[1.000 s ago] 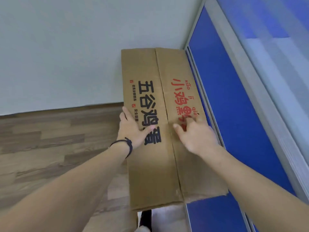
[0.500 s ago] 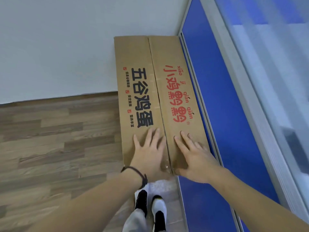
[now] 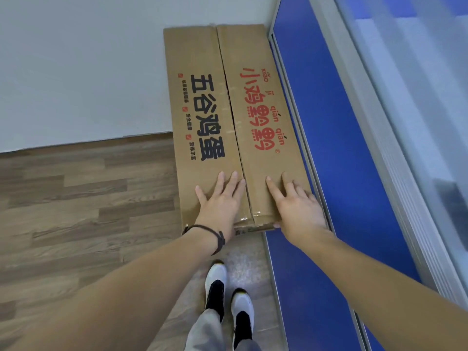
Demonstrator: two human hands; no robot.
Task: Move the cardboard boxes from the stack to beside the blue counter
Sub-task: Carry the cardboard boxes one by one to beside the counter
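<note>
A long brown cardboard box (image 3: 202, 59) with black and red printed characters stands in the corner, its right side against the blue counter (image 3: 329, 127) and its far end at the white wall. My left hand (image 3: 220, 201) lies flat on the left top flap near the box's near end, fingers spread. My right hand (image 3: 296, 206) lies flat on the right flap, its thumb hooked over the near edge. Neither hand grips the box. What the box rests on is hidden.
Wood-pattern floor (image 3: 76, 198) spreads to the left. The white wall (image 3: 88, 72) closes off the far side. My two feet in white and black shoes (image 3: 228, 295) stand just behind the box. The counter's pale top edge (image 3: 395, 148) runs along the right.
The box has gone from held up and tilted down to level in the corner beside the counter. My hands slid from its middle to its near end and flattened.
</note>
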